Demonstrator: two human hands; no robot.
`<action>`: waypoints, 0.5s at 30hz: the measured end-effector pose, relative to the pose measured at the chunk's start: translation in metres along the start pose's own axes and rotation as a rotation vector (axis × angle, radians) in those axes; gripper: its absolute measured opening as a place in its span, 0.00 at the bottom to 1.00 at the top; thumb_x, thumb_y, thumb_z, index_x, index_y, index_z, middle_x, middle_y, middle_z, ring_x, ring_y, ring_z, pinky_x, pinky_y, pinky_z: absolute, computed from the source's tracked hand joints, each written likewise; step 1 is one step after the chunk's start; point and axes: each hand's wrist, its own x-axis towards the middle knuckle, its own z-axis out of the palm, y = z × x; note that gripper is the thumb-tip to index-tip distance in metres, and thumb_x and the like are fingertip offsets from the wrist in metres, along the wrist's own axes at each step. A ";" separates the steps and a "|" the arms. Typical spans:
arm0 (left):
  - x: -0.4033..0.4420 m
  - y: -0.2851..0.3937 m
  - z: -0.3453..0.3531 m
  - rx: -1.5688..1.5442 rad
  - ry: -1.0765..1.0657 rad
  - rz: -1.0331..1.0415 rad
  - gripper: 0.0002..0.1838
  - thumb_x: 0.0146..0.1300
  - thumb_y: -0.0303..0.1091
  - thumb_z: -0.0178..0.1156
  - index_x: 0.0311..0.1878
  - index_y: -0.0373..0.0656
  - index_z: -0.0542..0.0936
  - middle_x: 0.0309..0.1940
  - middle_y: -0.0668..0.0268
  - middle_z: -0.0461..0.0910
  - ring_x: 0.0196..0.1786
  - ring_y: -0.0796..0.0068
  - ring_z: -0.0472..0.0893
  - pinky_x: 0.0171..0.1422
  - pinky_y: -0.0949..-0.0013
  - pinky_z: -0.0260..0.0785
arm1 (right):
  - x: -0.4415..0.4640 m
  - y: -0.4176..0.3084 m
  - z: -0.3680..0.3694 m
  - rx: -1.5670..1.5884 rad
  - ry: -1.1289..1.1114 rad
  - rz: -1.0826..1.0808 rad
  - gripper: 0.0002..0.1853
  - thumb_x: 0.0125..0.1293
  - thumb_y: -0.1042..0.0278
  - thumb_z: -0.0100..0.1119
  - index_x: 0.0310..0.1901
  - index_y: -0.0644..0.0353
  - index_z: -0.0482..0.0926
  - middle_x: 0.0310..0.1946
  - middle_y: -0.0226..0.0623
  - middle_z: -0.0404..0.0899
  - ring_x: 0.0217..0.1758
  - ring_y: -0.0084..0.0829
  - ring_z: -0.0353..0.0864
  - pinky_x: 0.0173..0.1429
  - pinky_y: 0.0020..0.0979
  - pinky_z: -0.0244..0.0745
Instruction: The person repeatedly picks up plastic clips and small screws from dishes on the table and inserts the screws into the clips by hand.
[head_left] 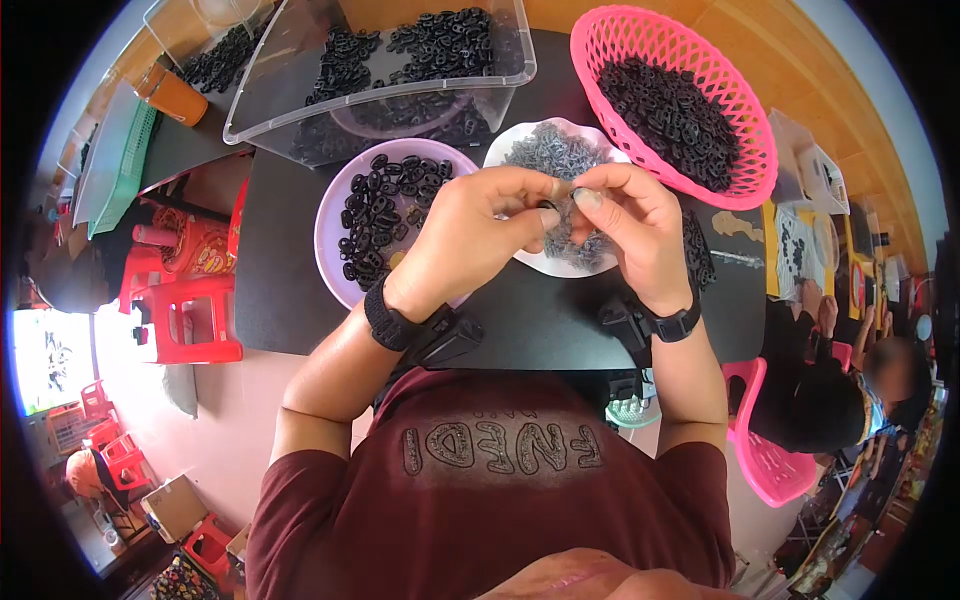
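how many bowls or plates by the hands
2: a purple bowl by the left hand, and a white plate beneath that hand and the right hand; others may be hidden.

A dark table (520,330) is carrying a white dish (548,265) beneath the fingers (530,186), a purple basin (328,230) left of them, a clear bin (380,97) and pink basket (762,155) beyond, black pieces (697,250) lying to their right.

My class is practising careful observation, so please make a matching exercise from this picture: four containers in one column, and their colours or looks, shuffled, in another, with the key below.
Containers
1. Basket
2. Round bowl
3. Wavy-edged dish
4. Large bin

Descriptions
A. White, holding greyish pieces
B. Transparent
C. Lavender
D. Pink, with lattice sides

Right pairs: 1-D, 2-C, 3-A, 4-B.
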 end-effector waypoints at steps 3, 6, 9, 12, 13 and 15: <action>0.000 -0.004 -0.002 -0.071 0.001 -0.008 0.10 0.63 0.24 0.63 0.47 0.31 0.82 0.32 0.63 0.85 0.34 0.80 0.83 0.40 0.75 0.78 | 0.001 -0.001 -0.001 -0.031 0.039 0.028 0.07 0.69 0.74 0.61 0.46 0.66 0.80 0.30 0.28 0.80 0.29 0.18 0.78 0.36 0.20 0.74; 0.000 -0.006 -0.002 -0.111 0.001 -0.041 0.09 0.64 0.25 0.63 0.46 0.31 0.82 0.32 0.63 0.85 0.34 0.80 0.83 0.40 0.76 0.77 | 0.001 0.000 -0.003 -0.107 0.045 0.046 0.07 0.69 0.74 0.62 0.46 0.65 0.80 0.29 0.26 0.78 0.28 0.17 0.77 0.34 0.19 0.72; -0.001 -0.006 -0.001 -0.081 0.000 -0.037 0.08 0.63 0.24 0.63 0.45 0.32 0.82 0.32 0.63 0.85 0.35 0.80 0.84 0.41 0.76 0.77 | 0.000 -0.003 -0.002 -0.152 0.048 0.078 0.07 0.68 0.73 0.62 0.45 0.65 0.80 0.30 0.30 0.80 0.28 0.20 0.77 0.34 0.21 0.72; -0.002 -0.004 0.002 -0.086 0.039 0.000 0.09 0.62 0.23 0.64 0.45 0.32 0.82 0.34 0.64 0.85 0.36 0.80 0.84 0.42 0.76 0.77 | 0.001 -0.004 -0.001 -0.158 0.061 0.090 0.07 0.68 0.73 0.62 0.44 0.65 0.80 0.29 0.29 0.79 0.27 0.19 0.76 0.34 0.20 0.71; -0.002 -0.005 0.003 -0.089 0.057 0.024 0.09 0.62 0.22 0.64 0.45 0.32 0.82 0.34 0.64 0.85 0.36 0.80 0.84 0.42 0.76 0.78 | 0.001 -0.005 -0.001 -0.158 0.065 0.086 0.07 0.67 0.74 0.63 0.44 0.65 0.81 0.29 0.27 0.78 0.27 0.17 0.76 0.32 0.19 0.70; -0.002 -0.006 0.003 -0.092 0.074 0.047 0.09 0.62 0.21 0.65 0.45 0.32 0.82 0.35 0.65 0.85 0.37 0.80 0.84 0.42 0.76 0.78 | 0.001 -0.006 0.000 -0.157 0.069 0.082 0.07 0.67 0.74 0.63 0.44 0.65 0.81 0.28 0.25 0.77 0.26 0.15 0.75 0.31 0.17 0.69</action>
